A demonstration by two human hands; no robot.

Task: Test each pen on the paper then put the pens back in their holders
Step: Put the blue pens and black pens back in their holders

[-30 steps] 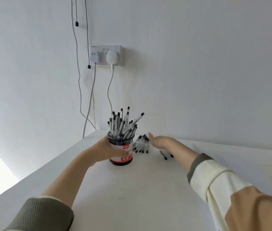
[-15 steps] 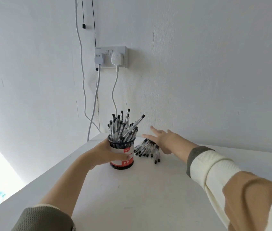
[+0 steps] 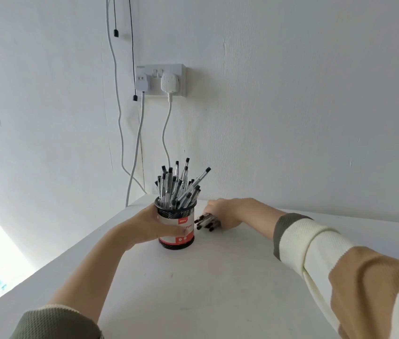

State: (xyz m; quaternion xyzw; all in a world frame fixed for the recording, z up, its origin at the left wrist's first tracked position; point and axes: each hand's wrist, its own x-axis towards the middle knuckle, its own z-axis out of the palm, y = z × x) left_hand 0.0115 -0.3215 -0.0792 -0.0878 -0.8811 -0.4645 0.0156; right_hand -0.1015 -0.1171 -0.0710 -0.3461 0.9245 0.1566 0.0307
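1. Left sleeve (image 3: 54,322), olive knit with a pale edge, bottom left of the frame; bare forearm runs up toward centre.
2. Right sleeve (image 3: 328,263), cream and tan with an olive cuff, lower right, reaching in toward centre.
3. Table (image 3: 218,285), white, fills the lower half of the frame.
4. Left hand (image 3: 148,226), centre of the frame: fingers and thumb wrapped round the left side of the pen holder, thumb tip on its label.
5. Pen holder (image 3: 181,212), centre: black mesh cup with a white and red label, upright on the table.
6. Pens in holder (image 3: 181,187): a dense bunch, clear barrels with black caps, standing out of the cup; one leans out to the upper right.
7. Right hand (image 3: 230,211), just right of the holder: knuckles up, fingers curled down over and round a bundle on the table, closed on it.
8. Loose pens (image 3: 205,221): the bundle under that hand, black ends poking out to the left, near the holder's right side but apart from it.
9. Wall socket (image 3: 160,79), upper centre, two white plugs in it.
10. White cables (image 3: 139,143) hang from the plugs down behind the table's far edge.
11. Black cord (image 3: 115,33), upper left, against the white wall.
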